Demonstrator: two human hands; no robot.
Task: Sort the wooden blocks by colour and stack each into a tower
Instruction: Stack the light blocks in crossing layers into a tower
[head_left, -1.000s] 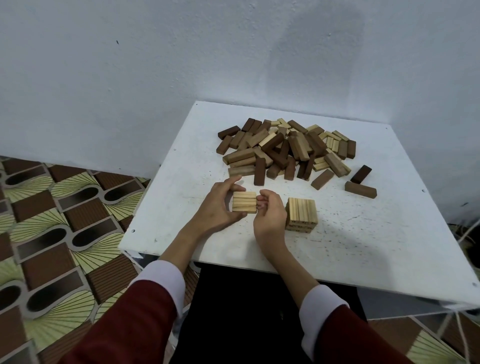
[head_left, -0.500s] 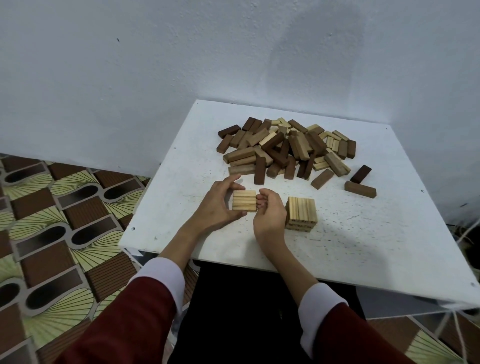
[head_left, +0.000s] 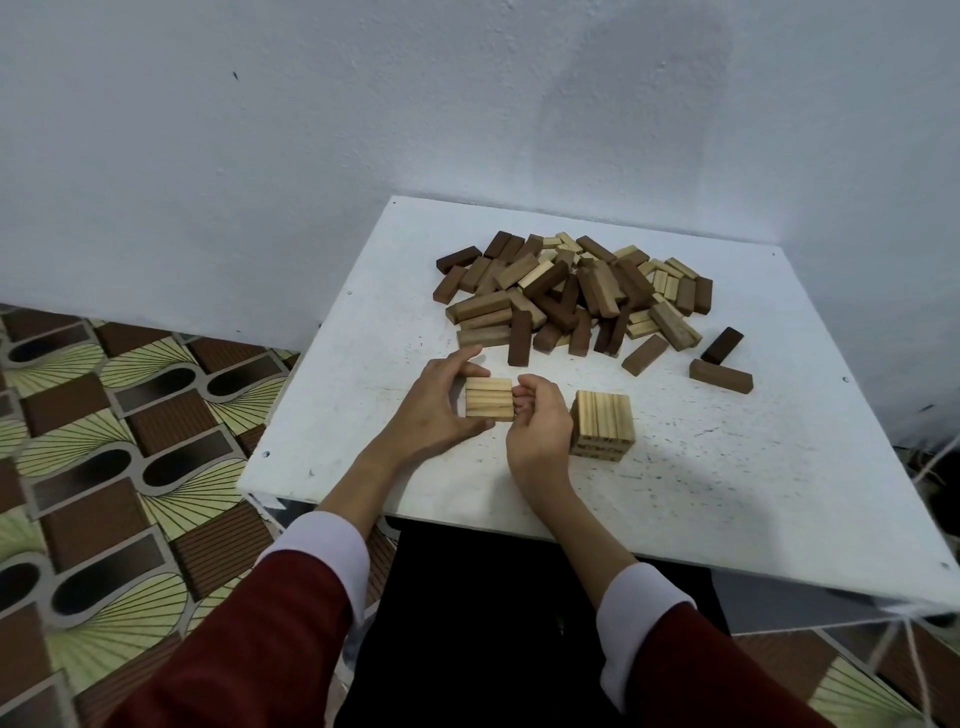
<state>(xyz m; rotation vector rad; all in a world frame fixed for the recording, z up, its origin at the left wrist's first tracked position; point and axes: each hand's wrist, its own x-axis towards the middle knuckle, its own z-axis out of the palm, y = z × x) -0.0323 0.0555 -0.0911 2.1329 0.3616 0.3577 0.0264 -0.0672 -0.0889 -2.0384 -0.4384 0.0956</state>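
— What is at the left of the white tabletop?
— The left hand, thumb and fingers curled round the left side of a row of light wooden blocks lying flat near the front edge.
— And the other side?
— The right hand has its curled fingers pressed against the row's right end, so both hands grip it.
— Further right?
— Just beside that hand stands a short tower of light blocks. Behind, a mixed pile of light and dark blocks lies toward the wall, with a few dark brown blocks loose at its right.
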